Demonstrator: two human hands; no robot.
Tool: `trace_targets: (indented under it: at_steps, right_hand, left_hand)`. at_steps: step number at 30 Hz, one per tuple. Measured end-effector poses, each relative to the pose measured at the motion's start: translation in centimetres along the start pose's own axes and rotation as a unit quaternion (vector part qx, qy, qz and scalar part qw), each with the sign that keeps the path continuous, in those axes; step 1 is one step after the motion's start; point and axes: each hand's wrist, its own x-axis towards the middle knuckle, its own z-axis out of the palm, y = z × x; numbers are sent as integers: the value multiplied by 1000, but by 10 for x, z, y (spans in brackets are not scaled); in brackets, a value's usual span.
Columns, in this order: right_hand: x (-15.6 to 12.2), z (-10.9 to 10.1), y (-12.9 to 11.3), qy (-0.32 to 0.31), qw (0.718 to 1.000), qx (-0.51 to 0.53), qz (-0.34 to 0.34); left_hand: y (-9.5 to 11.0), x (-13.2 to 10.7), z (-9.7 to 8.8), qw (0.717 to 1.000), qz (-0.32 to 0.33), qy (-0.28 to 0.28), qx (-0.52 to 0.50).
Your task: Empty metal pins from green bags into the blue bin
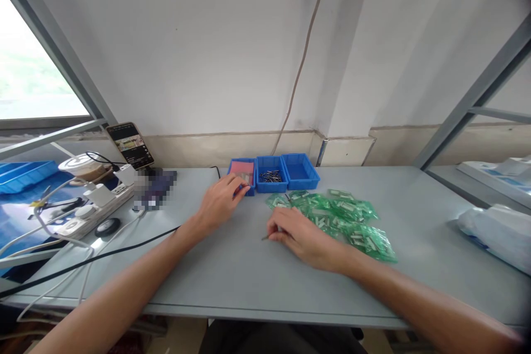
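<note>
My left hand (222,197) reaches to the left blue bin (252,192), its fingers curled together over the bin's near edge. Whatever its fingertips pinch, if anything, is too small to make out. Inside that bin lies a pink sheet or pad (241,167) with small pale pieces. Just in front of the green packets, my right hand (296,234) is closed above the table. A short thin piece (265,238) pokes out below its fingertips; its kind is unclear. Beside this hand spreads a pile of green plastic bags (348,210) with small whitish parts inside.
The middle blue bin (271,186) holds loose metal screws or pins (270,176); another blue bin (301,172) adjoins it. At left are a propped phone (131,146), a power strip (97,207), cables and a lidded cup (83,166). A white plastic bag (498,235) lies far right.
</note>
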Motion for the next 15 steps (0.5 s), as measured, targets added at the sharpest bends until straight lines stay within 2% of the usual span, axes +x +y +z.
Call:
trace_targets:
  at_steps: [3,5,8,15]
  right_hand:
    - [4,-7,11,99,991,50,68]
    - [5,-10,18,145,982,79,94]
    - [6,-13,25,199,966,106,125]
    - [6,-13,31,230,947,158,160]
  left_hand:
    - [-4,2,-3,998,53,-43,-2]
    - [-5,2,-4,993,81,-85,-6]
    - [-7,1,-4,987,90,-130,-15]
    - [-7,-6,5,980,75,-179,-40]
